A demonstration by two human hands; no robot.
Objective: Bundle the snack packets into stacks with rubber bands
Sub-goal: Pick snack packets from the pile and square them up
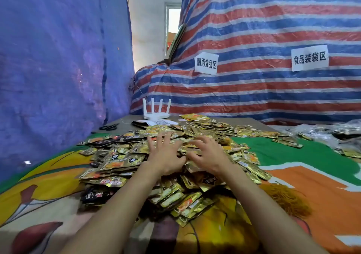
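— left hand (164,153) lay flat on top of the packets (125,164), fingers spread wide, palm down.
— and the right hand (210,155)?
— just beside it, thumbs nearly touching, fingers apart and lightly bent, tips resting on the same pile.
— where did the packets sit?
— heaped in a gold mound across the middle of the printed cloth (312,177), spilling toward the far end of the table (230,121).
— rubber bands?
— an orange tangle of rubber bands (283,197) lay on the cloth just right of the right forearm, near the mound's edge.
— further out?
— scissors (109,126) at the far left, a white router (156,115) behind the pile, clear bags (322,131) at the far right, a striped tarp (254,29) with two paper signs (206,63) behind, a blue sheet (58,58) on the left.
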